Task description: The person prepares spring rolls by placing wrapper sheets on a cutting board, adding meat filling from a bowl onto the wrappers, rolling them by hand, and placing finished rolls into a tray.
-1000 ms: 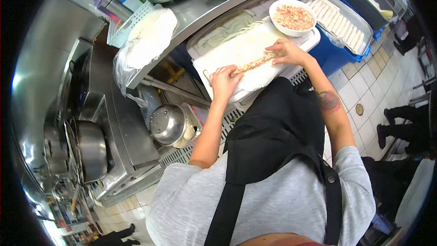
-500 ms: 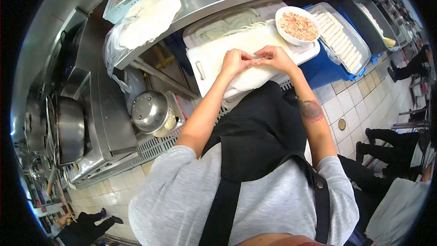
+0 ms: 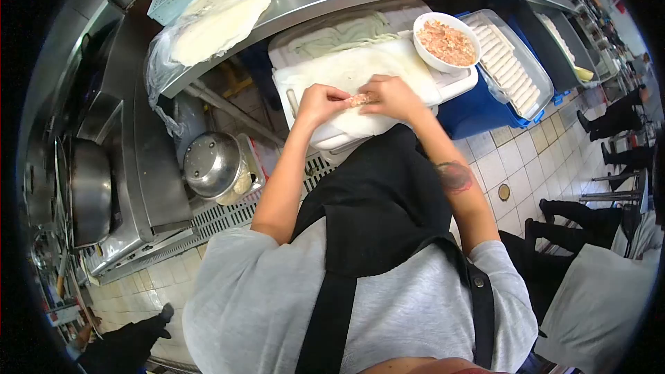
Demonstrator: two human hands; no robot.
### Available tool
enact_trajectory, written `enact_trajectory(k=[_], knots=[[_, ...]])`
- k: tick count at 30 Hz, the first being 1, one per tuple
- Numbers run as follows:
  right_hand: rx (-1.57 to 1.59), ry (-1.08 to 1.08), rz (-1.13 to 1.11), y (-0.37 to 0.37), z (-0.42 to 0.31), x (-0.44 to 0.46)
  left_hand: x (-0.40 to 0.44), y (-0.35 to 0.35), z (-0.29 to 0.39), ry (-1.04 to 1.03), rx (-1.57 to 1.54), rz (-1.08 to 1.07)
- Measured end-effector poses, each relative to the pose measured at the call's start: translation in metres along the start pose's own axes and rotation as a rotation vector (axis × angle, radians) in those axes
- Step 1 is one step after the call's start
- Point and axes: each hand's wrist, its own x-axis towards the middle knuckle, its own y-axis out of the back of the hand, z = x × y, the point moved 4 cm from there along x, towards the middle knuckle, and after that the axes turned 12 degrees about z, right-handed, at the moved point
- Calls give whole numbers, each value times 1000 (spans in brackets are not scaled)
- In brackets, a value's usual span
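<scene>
My left hand (image 3: 323, 105) is closed, its fingertips pressed to the left end of a short strip of pinkish minced filling (image 3: 359, 100). At the strip's other end my right hand (image 3: 395, 98) is curled over, fingers bent against the filling. Beneath both hands lies a thin pale wrapper sheet (image 3: 357, 123), on a white cutting board (image 3: 282, 82). More of the pale sheets appear spread over the board behind my hands. A white bowl (image 3: 418, 43) of the same chunky filling stands at the board's back right corner.
Right of the bowl, a clear tray (image 3: 547, 83) of pale rolls rests on a blue bin (image 3: 463, 112). Behind is a steel counter edge (image 3: 305, 8) with a stack of round sheets (image 3: 225, 17). A steel bowl (image 3: 211, 165) sits low left. Other people (image 3: 582, 218) stand at right.
My hands have drawn slightly apart and the filling between them shows as a clear pinkish strip. My right hand has turned more palm-down. The whole view has shifted a little.
</scene>
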Motion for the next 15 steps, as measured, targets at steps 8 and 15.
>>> enact_trajectory(k=[8,15], knots=[[-2,-66,141,-20,-23,8,-11,0,3,48,-23,85],[71,-105,90,28,56,-29,-17,1,0,34,-53,102]])
